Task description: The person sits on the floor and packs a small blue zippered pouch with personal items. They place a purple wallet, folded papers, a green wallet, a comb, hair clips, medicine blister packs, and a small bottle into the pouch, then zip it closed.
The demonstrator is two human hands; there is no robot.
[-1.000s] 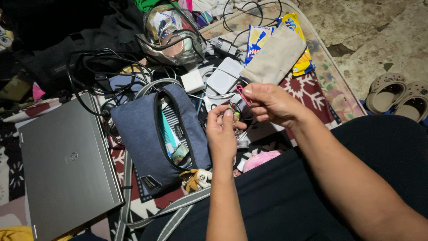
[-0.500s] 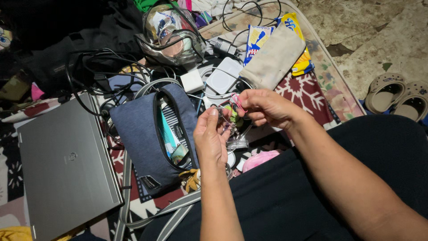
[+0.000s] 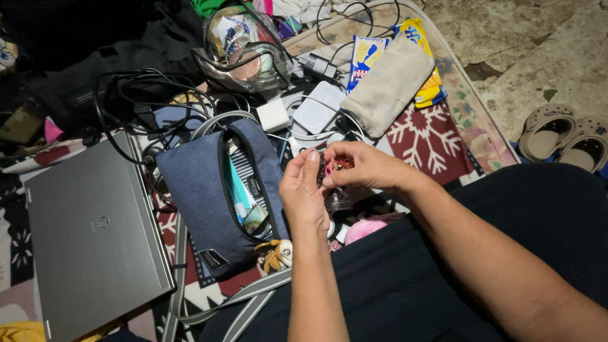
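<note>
- My left hand (image 3: 304, 190) and my right hand (image 3: 361, 166) meet fingertip to fingertip over my lap, both pinched on a small clear plastic bag (image 3: 335, 197) that hangs just below the fingers.
- A pink paper clip (image 3: 341, 164) sits right between my right fingertips, at the mouth of that bag; how much of it is inside I cannot tell.
- Just under my left wrist lies a small toy figure (image 3: 278, 252), and below my right fingers a pink soft thing (image 3: 366, 227).
- Left of my left fingers, almost touching them, the blue pouch (image 3: 209, 190) lies unzipped, with striped and teal packets showing in the opening.
- Beyond my fingers are a white charger block (image 3: 273, 115), white cables and a beige cloth sleeve (image 3: 389, 83) resting on yellow and blue packets.
- Farther off, a clear bag (image 3: 244, 47) holds crumpled wrappers.
- Far to the left of my fingers lies the shut grey laptop (image 3: 95, 234); far right, two sandals (image 3: 567, 134).
</note>
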